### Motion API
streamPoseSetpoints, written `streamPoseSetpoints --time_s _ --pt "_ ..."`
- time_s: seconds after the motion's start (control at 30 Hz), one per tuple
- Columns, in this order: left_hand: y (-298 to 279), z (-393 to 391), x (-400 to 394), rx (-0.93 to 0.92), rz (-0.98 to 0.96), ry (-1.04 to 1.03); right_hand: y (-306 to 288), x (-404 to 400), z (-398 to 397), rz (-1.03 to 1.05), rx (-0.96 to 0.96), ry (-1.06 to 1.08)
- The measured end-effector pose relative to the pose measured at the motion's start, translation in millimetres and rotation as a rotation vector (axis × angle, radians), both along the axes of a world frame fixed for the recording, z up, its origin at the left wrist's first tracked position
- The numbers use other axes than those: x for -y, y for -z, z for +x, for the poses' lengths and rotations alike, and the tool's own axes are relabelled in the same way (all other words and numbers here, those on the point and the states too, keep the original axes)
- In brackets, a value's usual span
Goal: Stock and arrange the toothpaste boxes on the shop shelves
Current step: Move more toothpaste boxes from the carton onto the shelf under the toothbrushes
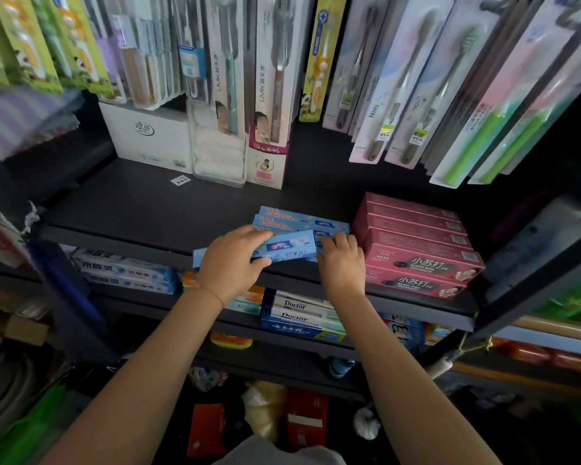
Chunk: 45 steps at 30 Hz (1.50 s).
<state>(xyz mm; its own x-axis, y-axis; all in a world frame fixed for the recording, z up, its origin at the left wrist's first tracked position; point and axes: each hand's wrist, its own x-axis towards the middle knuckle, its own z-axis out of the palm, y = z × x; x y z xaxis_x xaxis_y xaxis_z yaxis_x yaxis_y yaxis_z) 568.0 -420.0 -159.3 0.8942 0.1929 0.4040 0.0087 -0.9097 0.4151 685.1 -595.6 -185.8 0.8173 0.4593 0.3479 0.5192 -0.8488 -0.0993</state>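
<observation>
A light blue toothpaste box [289, 249] lies at the front edge of the dark shelf [148, 209]. My left hand [230, 263] grips its left part, fingers curled over the top. My right hand [342, 263] rests at the box's right end, fingers bent against it and the blue boxes behind. A short row of matching blue boxes [302, 221] lies just behind it. Right of them stands a stack of pink toothpaste boxes [416, 246].
Packaged toothbrushes [275, 68] hang above the shelf. A white carton [148, 135] and a clear pack [218, 152] stand at the shelf's back. Lower shelves hold blue-white boxes [125, 270] and Doctor boxes [299, 313]. The left half of the shelf is bare.
</observation>
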Motion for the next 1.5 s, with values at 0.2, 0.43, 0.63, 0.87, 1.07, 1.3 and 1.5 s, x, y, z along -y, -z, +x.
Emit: streamPoseSetpoints --time_s 0.2,0.43,0.63,0.87,1.07,1.3,1.5 --pt "6.0 28.2 3.3 -0.112 0.231 0.108 -13.7 20.9 -6.2 0.477 -0.009 -0.097" --pt "26.4 60.2 32.1 -0.065 0.329 0.193 6.3 29.3 -13.6 0.285 0.056 -0.210" --pt "45.3 53.8 14.4 -0.051 0.290 -0.049 20.7 10.0 -15.4 0.026 -0.026 -0.195" --pt "47.3 53.2 -11.5 -0.180 -0.320 -0.109 10.8 -9.4 -4.3 -0.139 -0.132 -0.097" --pt "51.4 60.7 -8.0 -0.137 -0.386 -0.043 10.6 -10.5 4.4 -0.196 -0.194 -0.076" --pt "53.9 60.6 -7.4 -0.171 -0.319 -0.053 12.9 -11.8 4.5 -0.185 -0.182 -0.068" --pt "45.9 50.7 -2.3 -0.158 -0.136 -0.073 19.7 -4.2 -6.7 0.086 -0.057 -0.179"
